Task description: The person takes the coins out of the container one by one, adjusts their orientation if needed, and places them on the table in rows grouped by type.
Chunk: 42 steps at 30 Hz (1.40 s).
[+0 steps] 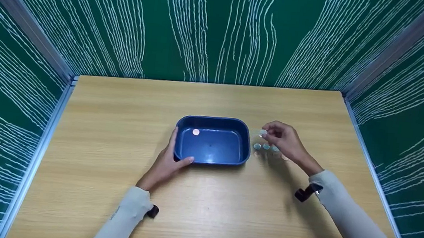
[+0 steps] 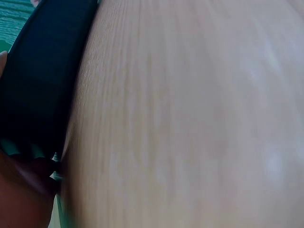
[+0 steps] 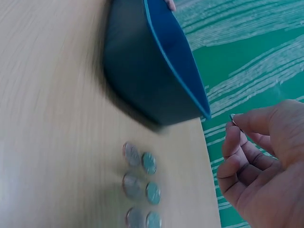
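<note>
A dark blue rectangular tub [image 1: 211, 148] stands on the wooden table, with one copper-coloured coin [image 1: 196, 132] inside near its back left. My left hand [image 1: 164, 165] grips the tub at its left end, thumb over the front rim and fingers along the outer wall. Just beyond the tub's right side, above the table, my right hand [image 1: 284, 139] pinches a coin [image 3: 232, 117] between thumb and forefinger. Below that hand lie several coins in two rows, among them a bluish coin [image 3: 149, 163] and a duller coin [image 3: 131, 154]. The hand partly covers them in the head view.
The light wooden table [image 1: 203, 207] spreads around the tub. Green panels [image 1: 243, 32] with white wavy lines close off the back and both sides, joined by metal corner posts [image 1: 34, 20]. A small dark device [image 1: 308, 192] sits at the right wrist.
</note>
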Each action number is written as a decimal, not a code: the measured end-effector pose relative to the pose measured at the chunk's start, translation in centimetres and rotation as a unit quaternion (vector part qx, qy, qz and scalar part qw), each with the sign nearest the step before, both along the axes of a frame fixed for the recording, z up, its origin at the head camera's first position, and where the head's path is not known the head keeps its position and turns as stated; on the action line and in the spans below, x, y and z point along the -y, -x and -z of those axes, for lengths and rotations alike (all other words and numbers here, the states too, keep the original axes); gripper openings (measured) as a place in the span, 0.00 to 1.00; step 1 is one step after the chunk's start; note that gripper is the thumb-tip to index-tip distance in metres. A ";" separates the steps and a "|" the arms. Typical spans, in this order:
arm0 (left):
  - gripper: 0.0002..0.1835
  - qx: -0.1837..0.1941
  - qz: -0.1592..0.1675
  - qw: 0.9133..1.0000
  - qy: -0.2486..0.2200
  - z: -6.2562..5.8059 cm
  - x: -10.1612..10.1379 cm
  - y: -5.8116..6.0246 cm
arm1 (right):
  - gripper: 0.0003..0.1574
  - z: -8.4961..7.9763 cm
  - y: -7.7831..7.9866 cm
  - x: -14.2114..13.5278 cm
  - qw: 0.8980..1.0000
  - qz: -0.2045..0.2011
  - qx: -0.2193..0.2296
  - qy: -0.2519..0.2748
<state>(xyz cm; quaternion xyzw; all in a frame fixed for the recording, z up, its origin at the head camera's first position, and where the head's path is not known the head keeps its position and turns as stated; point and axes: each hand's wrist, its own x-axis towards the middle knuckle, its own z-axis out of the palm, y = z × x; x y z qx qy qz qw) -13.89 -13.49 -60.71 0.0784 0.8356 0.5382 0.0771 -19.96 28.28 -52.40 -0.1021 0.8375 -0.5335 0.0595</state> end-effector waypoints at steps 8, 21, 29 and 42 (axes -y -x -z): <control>0.64 0.014 0.000 1.000 -0.006 -0.1 -0.2 0.0 | 0.16 0.6 -0.9 -3.0 0.999 0.041 0.016 -0.004; 0.65 0.009 0.002 1.000 -0.007 0.1 -0.1 0.1 | 0.18 4.4 -2.0 -7.5 0.994 0.106 0.020 -0.026; 0.65 0.003 0.000 1.000 -0.005 0.2 -0.1 0.1 | 0.16 5.7 -3.1 -9.1 0.991 0.123 0.028 -0.045; 0.65 0.002 0.001 1.000 -0.010 0.1 0.0 0.0 | 0.11 6.4 -3.4 -9.3 0.983 0.135 0.017 -0.123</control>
